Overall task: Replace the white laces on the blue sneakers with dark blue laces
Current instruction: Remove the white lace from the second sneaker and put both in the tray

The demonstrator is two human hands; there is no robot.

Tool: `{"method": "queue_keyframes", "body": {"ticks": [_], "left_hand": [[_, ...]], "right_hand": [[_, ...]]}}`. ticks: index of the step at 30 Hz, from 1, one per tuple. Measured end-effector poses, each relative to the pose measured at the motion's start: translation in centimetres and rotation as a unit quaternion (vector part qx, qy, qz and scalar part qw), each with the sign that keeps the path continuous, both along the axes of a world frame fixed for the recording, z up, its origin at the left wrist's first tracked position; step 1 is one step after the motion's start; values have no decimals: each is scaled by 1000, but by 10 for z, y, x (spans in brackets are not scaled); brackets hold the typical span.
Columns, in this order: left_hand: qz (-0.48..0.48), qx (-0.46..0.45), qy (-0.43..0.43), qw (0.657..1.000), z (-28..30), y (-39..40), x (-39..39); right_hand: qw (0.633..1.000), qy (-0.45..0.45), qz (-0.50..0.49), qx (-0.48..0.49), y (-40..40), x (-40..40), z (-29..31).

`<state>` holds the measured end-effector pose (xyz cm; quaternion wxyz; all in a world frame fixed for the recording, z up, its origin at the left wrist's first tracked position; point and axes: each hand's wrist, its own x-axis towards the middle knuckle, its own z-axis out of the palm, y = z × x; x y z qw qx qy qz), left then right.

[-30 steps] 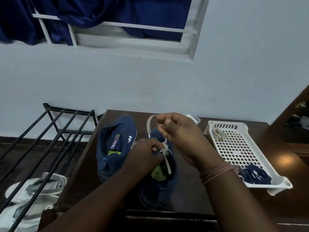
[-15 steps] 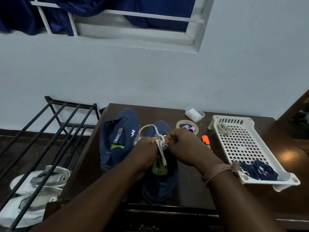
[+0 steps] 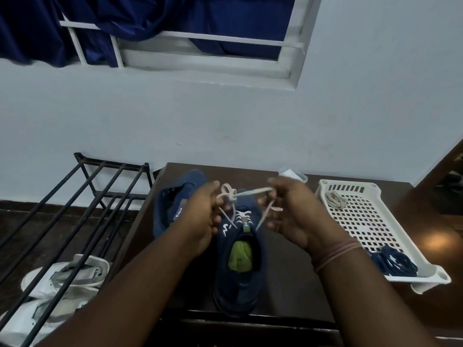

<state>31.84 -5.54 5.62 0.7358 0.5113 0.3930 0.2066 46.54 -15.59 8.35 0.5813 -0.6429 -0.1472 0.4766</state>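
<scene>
2 sneakers (image 3: 238,259) stand on the table (image 3: 288,271), tray (image 3: 370,234) to their right, rack (image 3: 75,209) left.

A white lace (image 3: 246,194), half-knotted, stretches above the nearer blue sneaker (image 3: 239,266); dark blue laces (image 3: 393,263) lie bunched.

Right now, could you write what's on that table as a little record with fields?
Left hand: pinches the white lace at its knot
Right hand: pulls the lace's other end
Near sneaker: white lace still threaded
Far sneaker: behind the left hand, laces unclear
White tray: holds dark blue laces and a pale coil
</scene>
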Motion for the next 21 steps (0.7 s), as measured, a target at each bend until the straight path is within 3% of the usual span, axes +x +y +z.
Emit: {"method": "queue_keyframes", "body": {"ticks": [3, 7, 12, 15, 17, 19, 21], "left_hand": [[64, 0, -79, 995, 14, 17, -9], [145, -15, -139, 979, 26, 26, -15], [170, 22, -115, 978, 24, 32, -16], [86, 97, 14, 991, 13, 27, -9], [16, 152, 137, 979, 4, 21, -5], [-81, 254, 286, 921, -2, 11, -3], [-132, 330, 346, 868, -7, -3, -2]], "right_hand": [[985, 34, -96, 142, -3, 9, 15], [963, 29, -122, 237, -7, 15, 22], [959, -194, -145, 150, -10, 16, 18], [903, -429, -25, -20, -14, 11, 5], [861, -475, 106, -147, -15, 3, -2], [836, -451, 220, -220, -15, -5, -9], [829, -445, 240, -237, -12, -10, -13]]}}
